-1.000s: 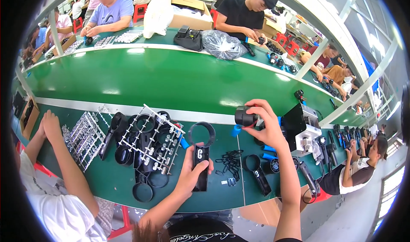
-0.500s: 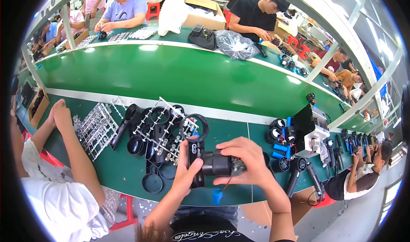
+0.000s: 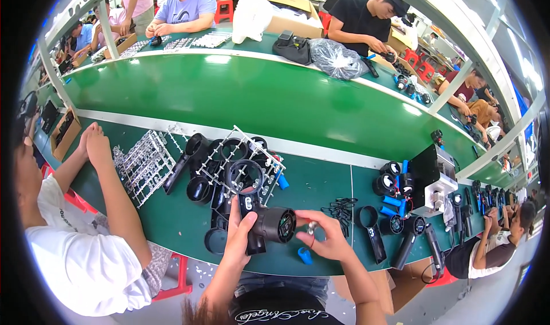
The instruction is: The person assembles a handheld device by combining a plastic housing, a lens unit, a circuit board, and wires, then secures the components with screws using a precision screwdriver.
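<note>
My left hand (image 3: 236, 233) is wrapped around the handle of a black fan-like plastic housing (image 3: 269, 224). An open ring (image 3: 244, 177) stands at the housing's far end, and its round barrel faces right, showing a green circuit board inside. Close to that opening, my right hand (image 3: 327, 236) is curled with thumb and fingers about a small silver metal part (image 3: 311, 227). Below it is a blue cylindrical cell (image 3: 304, 256), with a red wire running up near my right thumb. Part of the silver piece is hidden by the fingers.
White plastic sprue frames (image 3: 150, 165) and several black housings (image 3: 199, 188) lie to the left, beside a co-worker's arms (image 3: 117, 196). On the right are black clip-like parts (image 3: 342, 215), more housings (image 3: 372, 233), blue cells (image 3: 392, 201) and a black-and-silver machine (image 3: 432, 179). A green divider (image 3: 229, 90) runs behind.
The housing's barrel has turned so its open end shows the board. My right hand has drawn lower and away from it. The view has shifted, uncovering the black clips.
</note>
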A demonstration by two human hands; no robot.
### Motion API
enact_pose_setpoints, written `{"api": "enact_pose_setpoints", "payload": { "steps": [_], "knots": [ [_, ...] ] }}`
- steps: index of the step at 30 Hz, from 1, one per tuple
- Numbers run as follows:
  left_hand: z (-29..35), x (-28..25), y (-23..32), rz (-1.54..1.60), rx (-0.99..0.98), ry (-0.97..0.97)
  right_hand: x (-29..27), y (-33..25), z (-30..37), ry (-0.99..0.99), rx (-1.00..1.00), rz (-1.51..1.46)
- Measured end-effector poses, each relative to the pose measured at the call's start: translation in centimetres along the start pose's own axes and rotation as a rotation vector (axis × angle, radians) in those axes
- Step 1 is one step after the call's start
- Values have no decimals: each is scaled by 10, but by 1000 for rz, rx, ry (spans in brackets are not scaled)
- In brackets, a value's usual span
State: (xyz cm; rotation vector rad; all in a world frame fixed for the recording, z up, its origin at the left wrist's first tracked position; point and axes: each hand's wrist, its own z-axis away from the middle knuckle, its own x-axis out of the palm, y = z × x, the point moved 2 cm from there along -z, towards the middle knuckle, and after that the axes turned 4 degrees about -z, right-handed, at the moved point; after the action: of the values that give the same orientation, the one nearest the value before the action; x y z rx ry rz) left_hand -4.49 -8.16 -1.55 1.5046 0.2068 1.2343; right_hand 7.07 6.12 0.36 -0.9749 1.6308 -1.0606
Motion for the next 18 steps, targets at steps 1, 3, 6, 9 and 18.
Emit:
{"api": "enact_pose_setpoints", "payload": {
  "steps": [1, 3, 6, 9, 18],
  "knots": [
    [0, -3, -1, -1, -1, 2, 0, 5, 5, -59, 3, -32],
    [1, -8, -5, 87, -11, -45, 2, -3, 12, -38, 4, -176],
    [7, 0, 1, -92, 58, -93, 6, -19, 4, -10, -82, -319],
    [16, 5, 5, -189, 127, -72, 19, -30, -5, -17, 72, 13],
    [31, 10, 13, -45, 18, -294, 25, 9, -3, 20, 36, -1267]
  ]
}}
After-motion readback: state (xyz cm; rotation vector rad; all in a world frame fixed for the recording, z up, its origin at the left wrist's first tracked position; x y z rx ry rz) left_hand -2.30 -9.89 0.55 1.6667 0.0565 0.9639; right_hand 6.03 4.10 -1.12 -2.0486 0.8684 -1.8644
